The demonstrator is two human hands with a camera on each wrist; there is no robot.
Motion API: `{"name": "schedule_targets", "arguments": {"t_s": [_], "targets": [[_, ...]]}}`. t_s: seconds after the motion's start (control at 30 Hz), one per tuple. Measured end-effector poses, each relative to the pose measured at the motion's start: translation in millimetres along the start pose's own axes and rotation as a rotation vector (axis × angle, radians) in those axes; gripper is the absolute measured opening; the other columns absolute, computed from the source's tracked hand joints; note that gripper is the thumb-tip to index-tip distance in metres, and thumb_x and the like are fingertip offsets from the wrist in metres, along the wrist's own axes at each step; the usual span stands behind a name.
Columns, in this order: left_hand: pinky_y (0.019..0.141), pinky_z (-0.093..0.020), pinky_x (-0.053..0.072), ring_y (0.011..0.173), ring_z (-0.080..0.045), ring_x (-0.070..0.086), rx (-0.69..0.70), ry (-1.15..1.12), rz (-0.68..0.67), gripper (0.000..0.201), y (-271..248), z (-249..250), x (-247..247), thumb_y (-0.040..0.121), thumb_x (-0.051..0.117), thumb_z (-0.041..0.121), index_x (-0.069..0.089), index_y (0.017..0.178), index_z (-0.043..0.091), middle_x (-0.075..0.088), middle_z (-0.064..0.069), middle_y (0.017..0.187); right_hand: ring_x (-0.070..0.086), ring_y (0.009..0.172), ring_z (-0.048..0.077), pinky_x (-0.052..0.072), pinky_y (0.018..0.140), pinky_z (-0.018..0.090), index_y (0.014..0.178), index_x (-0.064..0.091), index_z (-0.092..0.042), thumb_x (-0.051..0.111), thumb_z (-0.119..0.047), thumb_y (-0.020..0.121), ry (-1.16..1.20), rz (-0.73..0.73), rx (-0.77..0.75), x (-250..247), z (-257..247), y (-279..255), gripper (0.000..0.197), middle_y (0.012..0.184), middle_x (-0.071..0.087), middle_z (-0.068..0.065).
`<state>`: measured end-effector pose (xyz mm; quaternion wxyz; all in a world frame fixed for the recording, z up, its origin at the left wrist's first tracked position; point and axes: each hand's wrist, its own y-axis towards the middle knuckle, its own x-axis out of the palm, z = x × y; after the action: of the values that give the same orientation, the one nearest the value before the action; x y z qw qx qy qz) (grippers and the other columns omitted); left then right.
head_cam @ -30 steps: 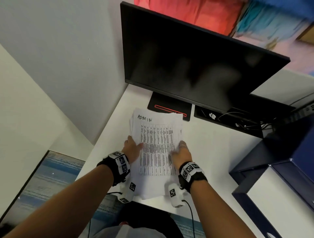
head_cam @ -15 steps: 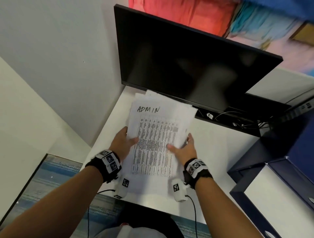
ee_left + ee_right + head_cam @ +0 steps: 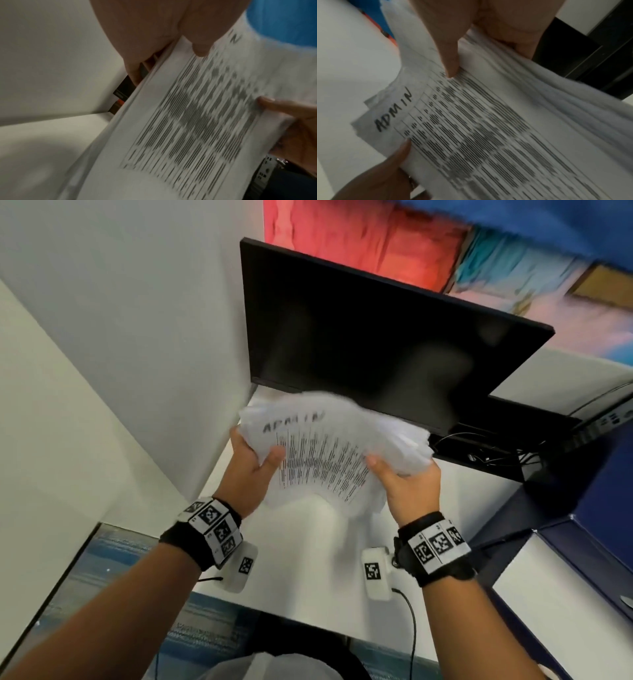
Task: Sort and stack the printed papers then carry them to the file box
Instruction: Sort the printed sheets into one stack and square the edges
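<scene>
A stack of printed papers (image 3: pixel 325 453) hangs in the air above the white desk (image 3: pixel 308 570), blurred by motion. Its top sheet carries a printed table and the handwritten word ADMIN (image 3: pixel 393 111). My left hand (image 3: pixel 253 467) grips the stack's left edge, thumb on top and fingers underneath. My right hand (image 3: pixel 404 481) grips the right edge the same way. In the left wrist view the papers (image 3: pixel 197 128) fill the frame with my left thumb (image 3: pixel 200 46) pressed on them. The right wrist view shows my right thumb (image 3: pixel 450 62) on the papers (image 3: pixel 488 135).
A black monitor (image 3: pixel 376 344) stands at the back of the desk, with cables (image 3: pixel 479 450) behind it. A dark blue box (image 3: pixel 582 559) stands at the right of the desk. A grey wall panel (image 3: pixel 120 337) borders the left side. Blue patterned carpet (image 3: pixel 102 577) lies below.
The paper stack lay on the desk under both hands one second ago. Both hands have lifted it off the desk, toward the monitor, and it now bows between them.
</scene>
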<state>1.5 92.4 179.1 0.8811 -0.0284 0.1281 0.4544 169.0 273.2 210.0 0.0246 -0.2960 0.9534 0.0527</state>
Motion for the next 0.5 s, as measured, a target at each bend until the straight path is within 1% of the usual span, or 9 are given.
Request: {"name": "schedule_targets", "arguments": {"t_s": [0.03,0.1,0.13,0.17,0.23,0.3,0.4,0.47,0.5], "targets": [[0.094,-0.007,0.042,0.114,0.01,0.054,-0.001,0.0,-0.025,0.068,0.0,-1.4,1.5,0.091,0.06,0.047,0.03,0.143,0.015,0.051,0.002,0.133,0.073,0.094,0.014,0.06,0.084,0.031,0.115,0.066,-0.001,0.082,-0.005,0.075,0.005,0.014,0.013,0.8,-0.7,-1.3,0.043,0.103,0.075,0.005],[0.091,-0.01,0.047,0.114,-0.002,0.061,0.002,-0.078,-0.031,0.068,2.4,4.7,5.4,0.078,0.064,0.062,0.031,0.129,0.03,0.055,-0.009,0.132,0.074,0.095,0.016,0.06,0.085,0.034,0.118,0.064,0.001,0.084,-0.003,0.072,0.032,0.045,0.015,1.0,-5.3,-1.6,0.049,0.105,0.075,0.007],[0.087,-0.014,0.051,0.11,-0.004,0.064,0.007,-0.148,-0.007,0.072,3.3,11.3,7.1,0.073,0.068,0.064,0.029,0.122,0.028,0.057,-0.01,0.129,0.073,0.095,0.016,0.06,0.085,0.033,0.119,0.063,0.001,0.084,-0.001,0.072,0.051,0.058,0.009,0.6,-9.0,-1.1,0.052,0.106,0.074,0.007],[0.083,-0.018,0.055,0.105,-0.004,0.067,0.03,-0.204,0.022,0.079,4.9,17.7,7.2,0.071,0.07,0.065,0.027,0.122,0.024,0.058,-0.007,0.126,0.072,0.097,0.016,0.059,0.086,0.033,0.12,0.062,-0.001,0.084,0.0,0.071,0.065,0.071,0.0,-0.1,-12.1,-0.1,0.054,0.108,0.073,0.007],[0.077,-0.022,0.057,0.097,-0.005,0.068,0.137,-0.254,0.086,0.078,5.7,33.8,5.2,0.077,0.071,0.056,0.025,0.129,0.02,0.055,0.0,0.119,0.07,0.101,0.017,0.059,0.087,0.035,0.121,0.06,-0.014,0.086,-0.004,0.071,0.09,0.086,-0.04,-0.5,-22.3,-0.3,0.057,0.112,0.069,0.008],[0.073,-0.019,0.056,0.09,-0.004,0.066,0.252,-0.229,0.146,0.059,7.2,48.4,2.2,0.087,0.065,0.037,0.031,0.133,0.022,0.052,0.001,0.114,0.067,0.103,0.015,0.058,0.088,0.036,0.121,0.058,-0.021,0.084,-0.009,0.075,0.089,0.098,-0.118,0.5,-30.5,-0.4,0.054,0.113,0.065,0.005],[0.065,-0.018,0.054,0.082,-0.002,0.063,0.338,-0.134,0.231,0.028,12.9,66.4,3.5,0.097,0.058,0.02,0.051,0.123,0.017,0.058,0.004,0.102,0.065,0.097,0.005,0.055,0.084,0.024,0.114,0.06,-0.009,0.072,0.0,0.085,0.085,0.087,-0.251,3.8,-43.5,-2.4,0.033,0.106,0.066,0.001],[0.066,-0.026,0.057,0.082,-0.006,0.064,0.33,-0.065,0.278,0.01,16.8,70.4,5.9,0.099,0.056,0.02,0.06,0.107,0.017,0.065,0.001,0.098,0.064,0.1,0.004,0.052,0.088,0.02,0.106,0.067,-0.004,0.069,-0.001,0.087,-0.014,0.076,-0.311,6.0,-48.2,-1.2,0.019,0.106,0.068,0.001],[0.068,-0.029,0.057,0.083,-0.011,0.065,0.318,-0.042,0.293,0.008,18.2,71.5,6.6,0.099,0.054,0.023,0.061,0.102,0.019,0.066,-0.002,0.097,0.064,0.102,0.004,0.05,0.09,0.018,0.103,0.069,-0.003,0.069,-0.002,0.088,-0.058,0.08,-0.331,6.5,-49.1,0.2,0.015,0.106,0.068,0.002]]}}
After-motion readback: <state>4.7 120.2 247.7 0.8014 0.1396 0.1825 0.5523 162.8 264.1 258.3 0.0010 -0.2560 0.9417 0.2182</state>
